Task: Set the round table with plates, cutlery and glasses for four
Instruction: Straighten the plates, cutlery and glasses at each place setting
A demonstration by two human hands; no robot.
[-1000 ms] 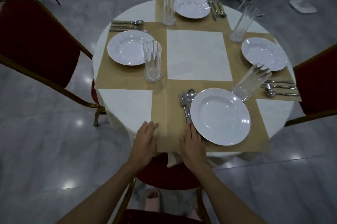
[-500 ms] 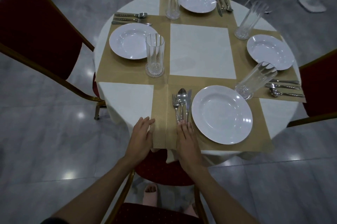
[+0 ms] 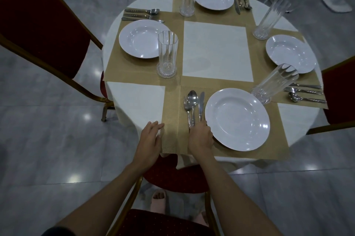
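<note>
Table (image 3: 134,101): near cutlery (image 3: 192,105) handle ends hidden under right hand (image 3: 199,137), fingers curled on them; left hand (image 3: 150,138) fingers straight, together, on placemat (image 3: 171,113). Four white plates (image 3: 237,118) laid.

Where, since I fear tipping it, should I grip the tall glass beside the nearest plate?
Probably wrap the glass around its ribbed wall at mid-height, coming from its right side: it is tall and narrow on a small base, the plate crowds its left, and only flat cutlery lies to the right.
</note>
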